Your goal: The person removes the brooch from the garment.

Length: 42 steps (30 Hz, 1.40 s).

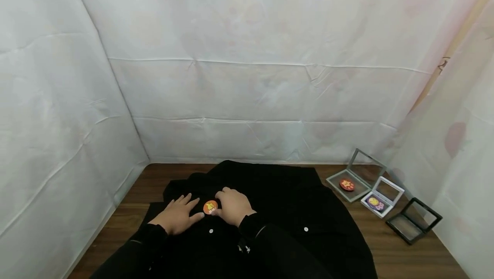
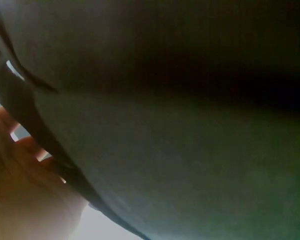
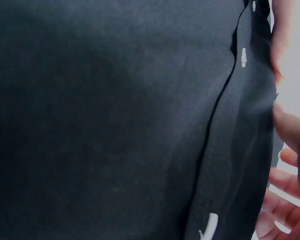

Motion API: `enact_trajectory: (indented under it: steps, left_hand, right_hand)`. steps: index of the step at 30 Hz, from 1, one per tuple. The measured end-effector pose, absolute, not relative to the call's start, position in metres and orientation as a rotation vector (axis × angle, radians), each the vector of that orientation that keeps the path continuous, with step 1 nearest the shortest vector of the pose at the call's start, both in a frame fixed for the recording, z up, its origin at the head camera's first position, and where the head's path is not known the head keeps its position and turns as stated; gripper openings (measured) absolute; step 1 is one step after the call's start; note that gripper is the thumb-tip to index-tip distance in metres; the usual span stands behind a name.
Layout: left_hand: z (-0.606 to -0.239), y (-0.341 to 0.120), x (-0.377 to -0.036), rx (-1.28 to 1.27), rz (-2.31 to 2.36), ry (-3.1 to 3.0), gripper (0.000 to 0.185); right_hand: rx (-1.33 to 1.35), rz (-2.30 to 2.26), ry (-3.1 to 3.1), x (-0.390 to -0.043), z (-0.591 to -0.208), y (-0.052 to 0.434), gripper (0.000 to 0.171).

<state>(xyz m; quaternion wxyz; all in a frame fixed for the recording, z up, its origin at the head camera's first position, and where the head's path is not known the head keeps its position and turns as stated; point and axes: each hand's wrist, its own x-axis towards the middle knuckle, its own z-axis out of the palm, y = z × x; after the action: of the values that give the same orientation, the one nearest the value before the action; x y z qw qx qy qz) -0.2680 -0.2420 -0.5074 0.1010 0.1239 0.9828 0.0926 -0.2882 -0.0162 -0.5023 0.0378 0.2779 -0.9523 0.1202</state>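
Note:
A round orange badge (image 1: 210, 207) with a yellow figure lies face up on a black shirt (image 1: 278, 201), between the two hands. My right hand (image 1: 233, 207) holds the badge by its right side, the thumb on the lower edge and the forefinger curved beside the upper edge. Just left of the badge, my left hand (image 1: 179, 215) rests on the shirt with its fingers spread and its thumb pointing toward the badge. Dark cloth fills most of both wrist views. Part of a hand (image 2: 30, 185) shows at the left edge of the left wrist view.
On the wooden table (image 1: 131, 219) at the right stand a grey-framed open case (image 1: 335, 180) with a red badge, a white-framed open case (image 1: 390, 212) with a purple badge, and a black-framed open case (image 1: 409, 240). White curtains (image 1: 247, 90) enclose the table's back and sides.

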Motion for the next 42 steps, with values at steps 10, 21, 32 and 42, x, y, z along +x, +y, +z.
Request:
enact_trajectory:
  steps: [10, 21, 32, 42]
  left_hand:
    - [-0.51, -0.242, -0.269, 0.362, 0.249, 2.932, 0.078]
    - [-0.513, -0.246, -0.267, 0.359, 0.286, 2.896, 0.091]
    - [-0.517, -0.242, -0.261, 0.322, 0.298, 2.89, 0.09]
    - [-0.511, -0.24, -0.272, 0.33, 0.332, 2.903, 0.09]
  right_hand:
    - [0.798, 0.255, -2.958, -0.288, -0.52, -0.015, 0.058]
    - [0.965, 0.253, -2.932, -0.288, -0.516, -0.024, 0.05]
    - [0.965, 0.172, -2.874, -0.294, -0.529, -0.035, 0.024]
    - [0.976, 0.054, -2.848, -0.305, -0.527, -0.038, 0.019]
